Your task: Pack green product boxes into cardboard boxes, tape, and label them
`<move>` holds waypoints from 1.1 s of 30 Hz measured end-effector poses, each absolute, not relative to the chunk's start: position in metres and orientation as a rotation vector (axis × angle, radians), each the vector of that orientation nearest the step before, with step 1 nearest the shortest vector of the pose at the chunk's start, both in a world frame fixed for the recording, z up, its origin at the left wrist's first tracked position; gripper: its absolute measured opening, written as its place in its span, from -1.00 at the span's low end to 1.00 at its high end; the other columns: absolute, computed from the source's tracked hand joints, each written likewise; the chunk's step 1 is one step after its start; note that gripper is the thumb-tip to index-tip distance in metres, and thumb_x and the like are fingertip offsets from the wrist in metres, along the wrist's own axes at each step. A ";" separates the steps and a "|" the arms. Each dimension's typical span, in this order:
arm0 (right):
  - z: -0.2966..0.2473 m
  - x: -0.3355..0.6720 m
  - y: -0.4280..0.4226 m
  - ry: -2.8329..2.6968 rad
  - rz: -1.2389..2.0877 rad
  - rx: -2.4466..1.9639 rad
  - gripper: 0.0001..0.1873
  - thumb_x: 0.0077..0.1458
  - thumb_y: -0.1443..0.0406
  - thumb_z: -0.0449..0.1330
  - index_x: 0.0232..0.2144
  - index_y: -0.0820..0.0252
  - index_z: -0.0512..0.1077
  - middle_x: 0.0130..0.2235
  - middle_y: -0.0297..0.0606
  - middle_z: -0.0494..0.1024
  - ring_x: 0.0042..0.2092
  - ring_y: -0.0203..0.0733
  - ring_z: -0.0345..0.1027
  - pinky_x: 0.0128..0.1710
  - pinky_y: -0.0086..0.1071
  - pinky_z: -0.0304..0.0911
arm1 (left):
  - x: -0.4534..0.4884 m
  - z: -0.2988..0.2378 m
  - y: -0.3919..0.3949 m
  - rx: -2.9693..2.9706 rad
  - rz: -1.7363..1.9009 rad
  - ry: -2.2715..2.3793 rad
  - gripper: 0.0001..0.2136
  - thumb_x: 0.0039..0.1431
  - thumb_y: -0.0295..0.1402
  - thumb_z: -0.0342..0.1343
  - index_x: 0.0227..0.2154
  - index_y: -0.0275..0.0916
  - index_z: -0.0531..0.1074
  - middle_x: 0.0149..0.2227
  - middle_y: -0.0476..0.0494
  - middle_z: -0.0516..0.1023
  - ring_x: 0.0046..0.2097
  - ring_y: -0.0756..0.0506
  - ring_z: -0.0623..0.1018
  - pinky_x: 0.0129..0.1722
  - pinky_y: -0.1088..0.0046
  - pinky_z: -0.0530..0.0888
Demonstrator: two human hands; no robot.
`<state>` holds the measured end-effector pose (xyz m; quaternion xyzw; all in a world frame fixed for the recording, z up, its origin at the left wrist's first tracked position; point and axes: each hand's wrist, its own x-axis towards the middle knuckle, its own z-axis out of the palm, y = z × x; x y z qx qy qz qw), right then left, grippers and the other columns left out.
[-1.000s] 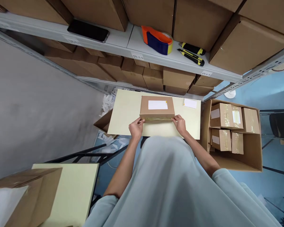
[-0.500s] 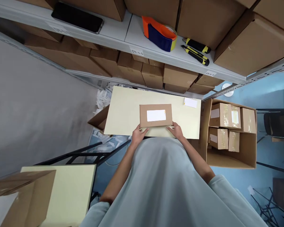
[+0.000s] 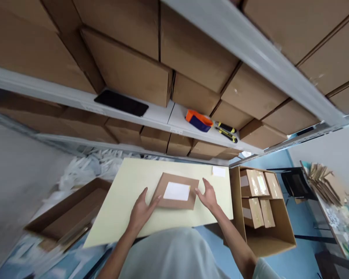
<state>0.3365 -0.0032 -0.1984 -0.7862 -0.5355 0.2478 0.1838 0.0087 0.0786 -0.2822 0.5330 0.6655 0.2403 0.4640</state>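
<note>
A flat brown cardboard box [image 3: 178, 204] with a white label [image 3: 177, 191] lies on the pale yellow table [image 3: 133, 186]. My left hand [image 3: 141, 211] is at its left side, fingers spread, the thumb by the box's lower left edge. At the right side, my right hand [image 3: 208, 197] is also open, its thumb by the box's right edge. Whether either thumb touches the cardboard I cannot tell. Near the table's far right corner lies a small white card [image 3: 218, 171].
Right of the table stands a large carton [image 3: 267, 245] with several taped boxes [image 3: 254, 183] inside. An open carton [image 3: 72, 213] sits at the left. On the shelf [image 3: 159, 118] above are a phone [image 3: 121, 102], an orange-and-blue tape dispenser [image 3: 199, 121] and two cutters [image 3: 227, 131].
Both hands have come off the box's near edge and spread open at its sides. The box now lies slightly turned. My view has tilted up, showing more of the shelves.
</note>
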 end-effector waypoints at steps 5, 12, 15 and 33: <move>-0.065 0.361 0.160 -1.733 -0.078 -2.039 -0.27 0.49 0.02 0.18 0.53 0.24 0.34 0.50 0.26 0.42 0.53 0.36 0.31 0.53 0.28 0.25 | 0.054 -0.201 0.157 1.567 0.847 1.296 -0.22 0.29 0.17 0.21 0.47 -0.09 0.44 0.50 -0.31 0.49 0.56 -0.43 0.43 0.59 -0.04 0.39; -0.009 0.352 0.304 -1.898 -0.108 -2.380 -0.51 0.42 0.23 0.27 0.29 0.37 0.47 0.23 0.29 0.63 0.30 0.33 0.50 0.41 0.18 0.36 | 0.125 -0.075 0.222 1.682 1.113 0.868 -0.40 0.47 0.02 0.16 0.45 -0.10 0.50 0.49 -0.30 0.51 0.52 -0.34 0.49 0.58 0.02 0.40; -0.014 0.356 0.312 -1.944 -0.026 -2.416 -0.60 0.41 0.25 0.28 0.21 0.30 0.49 0.19 0.25 0.67 0.25 0.33 0.55 0.37 0.17 0.40 | 0.121 -0.075 0.214 1.655 1.162 0.881 -0.47 0.49 -0.03 0.17 0.39 -0.11 0.55 0.43 -0.31 0.58 0.46 -0.34 0.56 0.54 0.02 0.45; -0.077 0.338 0.123 -1.439 0.690 -1.502 -0.40 0.43 -0.23 0.24 0.05 0.16 0.52 -0.07 -0.10 0.71 -0.05 0.04 0.60 0.07 -0.11 0.54 | 0.173 -0.103 0.115 1.456 1.286 1.122 -0.70 0.51 -0.14 0.18 0.12 -0.16 0.61 0.09 -0.27 0.71 0.03 -0.21 0.76 0.16 0.14 0.72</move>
